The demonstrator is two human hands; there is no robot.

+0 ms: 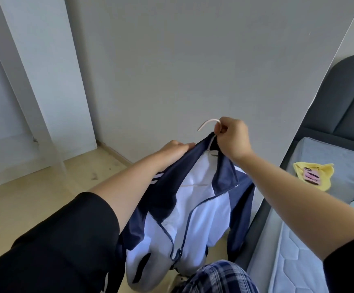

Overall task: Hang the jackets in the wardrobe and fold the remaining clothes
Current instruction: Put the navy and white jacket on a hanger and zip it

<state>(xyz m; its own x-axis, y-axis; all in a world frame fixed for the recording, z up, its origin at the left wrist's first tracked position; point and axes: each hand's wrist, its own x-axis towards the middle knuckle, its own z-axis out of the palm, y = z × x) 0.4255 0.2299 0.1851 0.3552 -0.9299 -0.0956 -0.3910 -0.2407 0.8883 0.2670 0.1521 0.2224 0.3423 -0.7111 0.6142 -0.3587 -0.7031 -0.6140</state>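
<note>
1. The person stands facing a pale wall (pixel 182 60), holding a navy and white jacket (pixel 193 208) up in front of them, on a hanger (pixel 208 122) whose curved hook sticks out above the collar.
2. Their right hand (pixel 232 140) pinches the neck of the hanger just under the hook, fingers curled tight around it.
3. Their left hand (pixel 175 150) grips the jacket's navy shoulder, fingers closed on the cloth.
4. The jacket hangs open, zip undone partway down.
5. To the right, a yellow garment (pixel 313 174) lies on the mattress (pixel 294 261).
6. An open white wardrobe (pixel 45 81) stands to the left.
</note>
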